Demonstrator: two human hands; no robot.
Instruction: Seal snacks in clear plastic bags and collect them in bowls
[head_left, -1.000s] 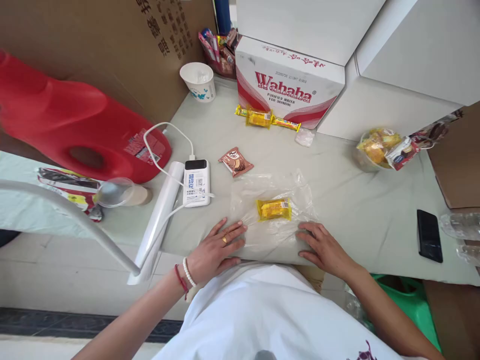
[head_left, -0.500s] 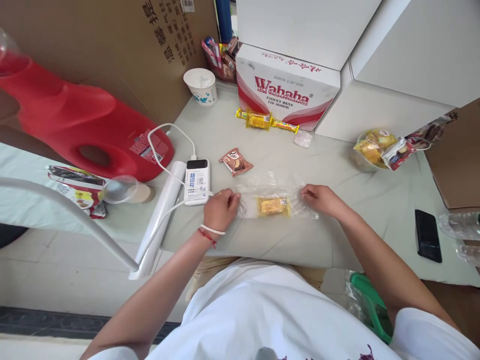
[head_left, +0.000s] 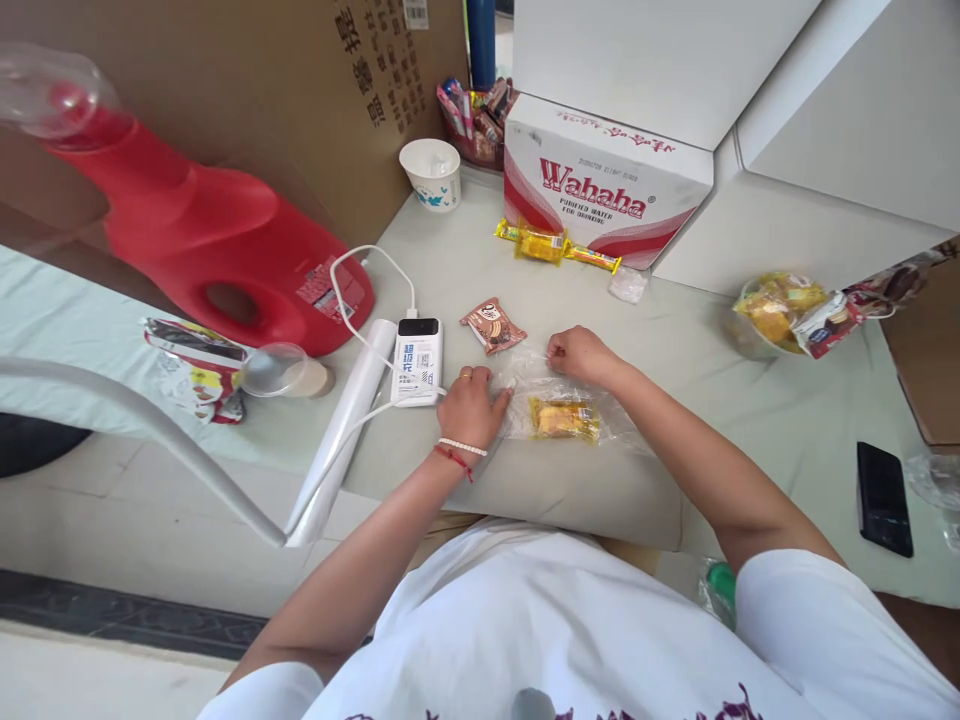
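Note:
A clear plastic bag [head_left: 516, 425] lies on the table in front of me, with a yellow-wrapped snack [head_left: 564, 419] seen through it. My left hand [head_left: 471, 408] rests palm down at the bag's left edge, thumb apart from the fingers and touching the film. Above the snack, my right hand [head_left: 579, 356] is closed, thumb and fingers pinching the bag's far edge. A brown snack packet [head_left: 493, 326] lies just beyond the bag. Beside my left hand is a white power bank [head_left: 417, 365] with a white cable plugged in.
A Wahaha water carton [head_left: 607, 190] stands at the back, with yellow snacks [head_left: 541, 245] before it. To the left are a red jug [head_left: 225, 250], a paper cup [head_left: 431, 175] and a white roll [head_left: 341, 430]. On the right are a snack bowl [head_left: 757, 330] and a phone [head_left: 885, 498].
My right hand has moved left and away from me, from the bag's right end to its far edge. My left hand's thumb has spread from its fingers. The view has shifted slightly.

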